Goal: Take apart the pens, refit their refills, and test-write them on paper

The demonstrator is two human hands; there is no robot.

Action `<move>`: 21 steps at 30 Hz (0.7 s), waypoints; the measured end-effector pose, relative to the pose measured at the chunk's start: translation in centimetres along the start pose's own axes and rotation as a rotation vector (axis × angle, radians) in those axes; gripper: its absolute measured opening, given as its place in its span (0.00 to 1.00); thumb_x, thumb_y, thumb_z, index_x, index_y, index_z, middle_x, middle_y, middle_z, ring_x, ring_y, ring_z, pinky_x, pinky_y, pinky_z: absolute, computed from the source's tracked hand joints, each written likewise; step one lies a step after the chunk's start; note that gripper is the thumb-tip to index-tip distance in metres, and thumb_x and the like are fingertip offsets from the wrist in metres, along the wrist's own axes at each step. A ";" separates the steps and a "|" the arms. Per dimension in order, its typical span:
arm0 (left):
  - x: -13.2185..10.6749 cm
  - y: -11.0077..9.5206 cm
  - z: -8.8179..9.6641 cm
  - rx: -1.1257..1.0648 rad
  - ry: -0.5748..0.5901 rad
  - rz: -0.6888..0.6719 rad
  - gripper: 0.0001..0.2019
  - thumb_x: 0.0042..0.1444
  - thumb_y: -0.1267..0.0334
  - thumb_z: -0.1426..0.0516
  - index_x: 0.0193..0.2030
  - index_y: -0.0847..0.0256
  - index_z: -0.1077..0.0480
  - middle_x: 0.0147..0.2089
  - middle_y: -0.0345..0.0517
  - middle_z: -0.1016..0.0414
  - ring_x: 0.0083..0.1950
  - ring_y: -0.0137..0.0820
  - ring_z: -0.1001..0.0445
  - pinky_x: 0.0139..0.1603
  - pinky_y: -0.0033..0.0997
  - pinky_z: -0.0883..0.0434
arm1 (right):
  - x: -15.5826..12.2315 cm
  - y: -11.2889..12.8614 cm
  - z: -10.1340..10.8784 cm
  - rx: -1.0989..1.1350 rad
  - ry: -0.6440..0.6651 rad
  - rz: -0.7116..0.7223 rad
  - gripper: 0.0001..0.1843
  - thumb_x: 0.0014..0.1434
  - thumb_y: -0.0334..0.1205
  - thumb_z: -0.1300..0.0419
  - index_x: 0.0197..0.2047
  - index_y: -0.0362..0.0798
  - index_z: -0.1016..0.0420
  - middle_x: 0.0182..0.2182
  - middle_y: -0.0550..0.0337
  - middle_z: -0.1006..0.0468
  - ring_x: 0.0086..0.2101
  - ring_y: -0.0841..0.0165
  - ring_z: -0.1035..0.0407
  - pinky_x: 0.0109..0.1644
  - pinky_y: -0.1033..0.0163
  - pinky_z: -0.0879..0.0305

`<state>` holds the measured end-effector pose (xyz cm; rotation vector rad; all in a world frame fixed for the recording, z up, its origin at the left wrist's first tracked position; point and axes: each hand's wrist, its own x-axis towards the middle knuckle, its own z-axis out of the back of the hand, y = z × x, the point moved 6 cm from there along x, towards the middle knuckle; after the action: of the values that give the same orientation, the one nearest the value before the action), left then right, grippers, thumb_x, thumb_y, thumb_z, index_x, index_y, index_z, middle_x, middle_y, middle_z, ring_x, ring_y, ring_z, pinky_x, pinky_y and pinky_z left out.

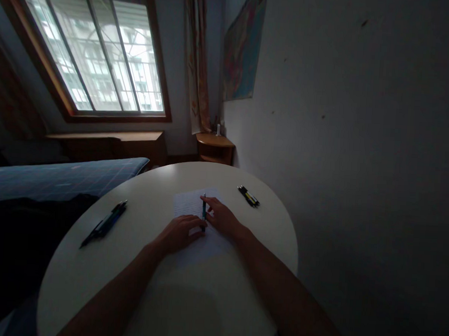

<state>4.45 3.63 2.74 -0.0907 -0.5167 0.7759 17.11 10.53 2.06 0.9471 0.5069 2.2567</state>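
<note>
A dark pen (204,209) stands lengthwise over a sheet of paper (187,202) covered with lines of writing. Near its far end, the fingers of my right hand (222,217) pinch it. My left hand (181,232) reaches in from the other side, with thumb and fingertips closed around the pen's near end. Both hands are low over the paper and hide part of it. The lower part of the sheet looks blank in the dim light.
The round white table (198,307) carries several dark pens (104,225) at the left and a few black-and-yellow pens (248,196) at the right. A wall (351,194) rises close on the right. A bed (58,179) lies beyond the left edge.
</note>
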 end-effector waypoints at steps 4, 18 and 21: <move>0.0 0.0 0.0 -0.016 0.007 0.014 0.08 0.62 0.60 0.44 0.47 0.53 0.29 0.46 0.43 0.22 0.46 0.32 0.24 0.49 0.33 0.29 | 0.0 0.0 0.0 0.006 0.002 -0.012 0.35 0.56 0.28 0.43 0.66 0.52 0.42 0.56 0.51 0.32 0.37 0.72 0.31 0.47 0.61 0.32; 0.1 0.0 0.0 0.010 0.008 0.021 0.08 0.60 0.61 0.43 0.46 0.53 0.29 0.45 0.43 0.22 0.45 0.33 0.24 0.49 0.33 0.29 | 0.0 0.4 0.1 0.001 0.028 -0.020 0.36 0.55 0.26 0.44 0.66 0.52 0.42 0.55 0.51 0.31 0.38 0.71 0.31 0.48 0.60 0.33; 0.1 0.0 0.1 0.003 0.008 0.023 0.09 0.59 0.60 0.42 0.47 0.53 0.28 0.45 0.44 0.22 0.45 0.33 0.24 0.48 0.34 0.29 | 0.0 0.5 0.0 -0.005 0.037 -0.024 0.36 0.55 0.26 0.44 0.66 0.52 0.42 0.55 0.51 0.31 0.39 0.70 0.31 0.49 0.59 0.33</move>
<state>4.48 3.63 2.85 -0.0967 -0.5079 0.7983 16.96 10.16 2.33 0.8936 0.5253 2.2563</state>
